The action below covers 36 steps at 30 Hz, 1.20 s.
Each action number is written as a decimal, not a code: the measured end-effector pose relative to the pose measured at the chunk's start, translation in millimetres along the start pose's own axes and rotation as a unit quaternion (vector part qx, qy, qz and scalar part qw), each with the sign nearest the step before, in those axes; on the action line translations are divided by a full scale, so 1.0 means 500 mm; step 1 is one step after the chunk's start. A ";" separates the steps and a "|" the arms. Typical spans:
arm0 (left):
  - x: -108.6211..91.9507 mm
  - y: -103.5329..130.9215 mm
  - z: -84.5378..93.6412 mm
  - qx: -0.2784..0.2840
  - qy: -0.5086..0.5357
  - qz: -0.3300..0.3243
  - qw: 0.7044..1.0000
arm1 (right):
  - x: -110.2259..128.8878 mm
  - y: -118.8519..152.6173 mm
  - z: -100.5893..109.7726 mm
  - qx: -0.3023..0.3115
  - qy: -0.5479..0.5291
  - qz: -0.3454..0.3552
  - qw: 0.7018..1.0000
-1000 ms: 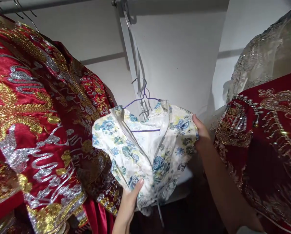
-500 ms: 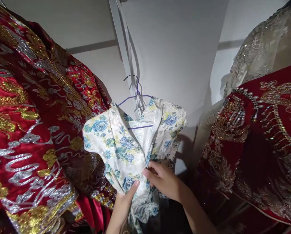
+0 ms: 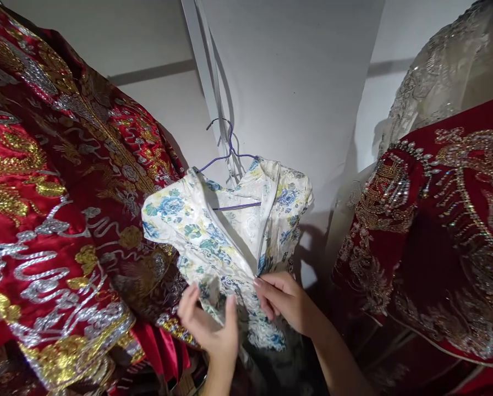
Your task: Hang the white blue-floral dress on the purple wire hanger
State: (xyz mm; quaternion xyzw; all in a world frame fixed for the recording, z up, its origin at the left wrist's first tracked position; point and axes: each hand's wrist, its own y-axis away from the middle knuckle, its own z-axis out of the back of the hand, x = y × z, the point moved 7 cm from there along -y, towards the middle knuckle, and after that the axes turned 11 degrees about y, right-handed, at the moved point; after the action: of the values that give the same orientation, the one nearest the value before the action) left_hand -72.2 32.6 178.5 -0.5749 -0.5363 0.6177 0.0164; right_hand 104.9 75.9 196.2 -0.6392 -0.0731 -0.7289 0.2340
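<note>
A white dress with blue, green and yellow flowers (image 3: 217, 236) hangs from a purple wire hanger (image 3: 230, 148), its front parted in a deep V. At the bottom of that V, my right hand (image 3: 285, 300) pinches the dress where the two edges meet; the small part between thumb and finger looks like a zipper pull. Just left of the lower front, my left hand (image 3: 211, 324) has its fingers and thumb spread, with nothing in it. The dress's lower part falls into shadow behind my hands.
Red garments with gold and silver embroidery (image 3: 77, 181) hang close on the left. On the right hang a dark red beaded dress (image 3: 428, 236) and a pale sequined gown (image 3: 432, 82). Behind the hanger, a white metal strip (image 3: 205, 66) runs up the grey wall (image 3: 296, 71).
My left hand has let go of the dress's side and spread its fingers. My right hand still pinches the front, slightly further right, and the neckline gapes wider.
</note>
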 end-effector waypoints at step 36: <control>-0.146 -0.186 -0.221 0.353 -0.034 -0.198 0.914 | 0.247 -0.260 0.161 0.022 -0.193 0.090 0.977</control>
State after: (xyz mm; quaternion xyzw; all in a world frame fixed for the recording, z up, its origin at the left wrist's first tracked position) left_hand -22.5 96.6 318.4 -0.3927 -0.3861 0.7701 0.3220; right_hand 111.6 192.1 354.5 -0.7663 -0.0754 -0.5662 0.2942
